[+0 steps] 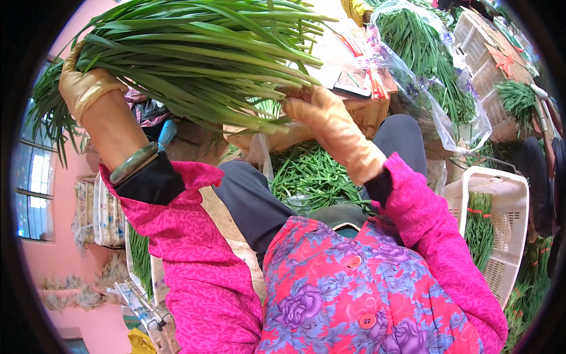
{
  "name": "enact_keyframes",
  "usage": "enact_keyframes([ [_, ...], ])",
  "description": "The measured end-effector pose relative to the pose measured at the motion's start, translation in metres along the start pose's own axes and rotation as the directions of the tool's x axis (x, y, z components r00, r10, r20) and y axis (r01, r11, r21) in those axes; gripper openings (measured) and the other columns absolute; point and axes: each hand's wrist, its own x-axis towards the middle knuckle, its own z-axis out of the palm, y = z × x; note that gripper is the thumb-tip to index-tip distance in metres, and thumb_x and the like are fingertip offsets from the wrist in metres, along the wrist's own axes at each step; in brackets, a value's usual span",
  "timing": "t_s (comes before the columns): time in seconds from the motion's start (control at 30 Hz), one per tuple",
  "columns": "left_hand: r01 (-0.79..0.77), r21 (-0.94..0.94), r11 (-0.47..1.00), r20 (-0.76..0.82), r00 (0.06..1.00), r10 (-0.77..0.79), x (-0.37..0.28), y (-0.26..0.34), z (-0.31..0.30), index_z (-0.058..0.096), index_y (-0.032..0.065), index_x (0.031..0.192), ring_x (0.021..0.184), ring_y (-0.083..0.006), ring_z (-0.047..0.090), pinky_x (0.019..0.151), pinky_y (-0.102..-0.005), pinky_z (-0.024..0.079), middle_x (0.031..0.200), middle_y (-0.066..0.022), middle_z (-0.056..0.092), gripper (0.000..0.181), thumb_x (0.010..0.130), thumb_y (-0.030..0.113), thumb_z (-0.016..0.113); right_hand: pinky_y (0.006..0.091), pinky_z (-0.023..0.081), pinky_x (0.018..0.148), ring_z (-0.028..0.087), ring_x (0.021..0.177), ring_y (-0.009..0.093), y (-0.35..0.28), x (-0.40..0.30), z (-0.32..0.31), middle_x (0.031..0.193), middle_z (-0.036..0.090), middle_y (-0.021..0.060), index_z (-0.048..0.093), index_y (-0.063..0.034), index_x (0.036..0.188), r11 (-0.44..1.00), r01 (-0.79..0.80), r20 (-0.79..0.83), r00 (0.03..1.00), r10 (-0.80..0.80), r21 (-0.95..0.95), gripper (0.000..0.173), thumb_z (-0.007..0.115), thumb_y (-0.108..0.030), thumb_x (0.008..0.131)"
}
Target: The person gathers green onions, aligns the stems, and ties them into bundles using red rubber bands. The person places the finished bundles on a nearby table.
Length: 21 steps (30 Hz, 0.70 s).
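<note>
A large bunch of garlic chives (199, 57) is held up sideways across the top of the view. Its leaf tips hang to the left and its pale stem ends point right. My left hand (90, 86), in a thin cream glove, is wrapped around the leafy end, its fingers partly hidden by leaves. At the stem ends is my right hand (323, 113), gloved and blurred, touching them; its fingers are too unclear to show a grip. Below, between my knees, lies a pile of loose green trimmings (316, 172).
Red and white tie strips (376, 82) and a phone-like device (351, 90) lie on a wooden surface (369, 116). Clear plastic (446, 128) surrounds more chives at right. A white crate (508, 230) holds tied bundles. A person's yellow sleeve (355, 9) shows at the top.
</note>
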Motion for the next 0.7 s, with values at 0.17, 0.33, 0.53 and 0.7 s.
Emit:
enact_keyframes([
  [0.17,-0.066,0.171,0.983,-0.019,0.997,0.071,-0.001,-0.011,-0.002,0.069,-0.0004,0.103,0.103,-0.0335,0.066,0.095,-0.0477,0.052,0.11,-0.0186,0.071,0.025,0.088,0.012,0.054,0.0307,0.045,0.1,0.059,0.111,0.018,0.006,0.019,0.016,0.12,0.064,0.0151,0.049,0.0061,0.134,0.989,0.118,-0.176,0.979,-0.1,0.094,0.058,0.076,-0.02,0.089],
  [0.33,0.041,0.051,0.998,0.029,0.999,-0.042,-0.006,-0.014,-0.003,0.069,-0.0002,0.101,0.099,-0.0317,0.066,0.092,-0.0463,0.053,0.107,-0.0173,0.072,0.023,0.091,0.013,0.052,0.0315,0.049,0.092,0.063,0.101,0.016,0.009,0.015,0.015,0.11,0.068,0.0058,0.061,-0.0023,0.123,0.92,-0.084,0.005,0.996,0.089,0.383,0.039,0.075,-0.021,0.091],
  [0.53,0.132,-0.135,0.982,0.085,0.989,-0.122,-0.014,-0.026,-0.002,0.068,-0.0014,0.098,0.088,-0.0286,0.067,0.084,-0.0406,0.056,0.097,-0.0149,0.073,0.023,0.095,0.013,0.05,0.0325,0.053,0.086,0.065,0.099,0.014,0.013,0.017,0.014,0.118,0.069,0.0032,0.064,-0.0099,0.124,0.909,0.027,-0.08,0.997,0.007,0.417,0.031,0.067,-0.016,0.094],
  [0.7,0.099,-0.035,0.994,0.025,0.995,-0.098,-0.017,-0.031,-0.003,0.068,0.0018,0.106,0.104,-0.0311,0.064,0.096,-0.0471,0.05,0.111,-0.0163,0.071,0.025,0.093,0.014,0.052,0.031,0.055,0.079,0.067,0.092,0.015,0.011,0.009,0.002,0.11,0.071,0.0057,0.065,-0.0051,0.12,0.976,0.004,-0.193,0.98,0.039,0.217,0.025,0.062,-0.017,0.098],
])
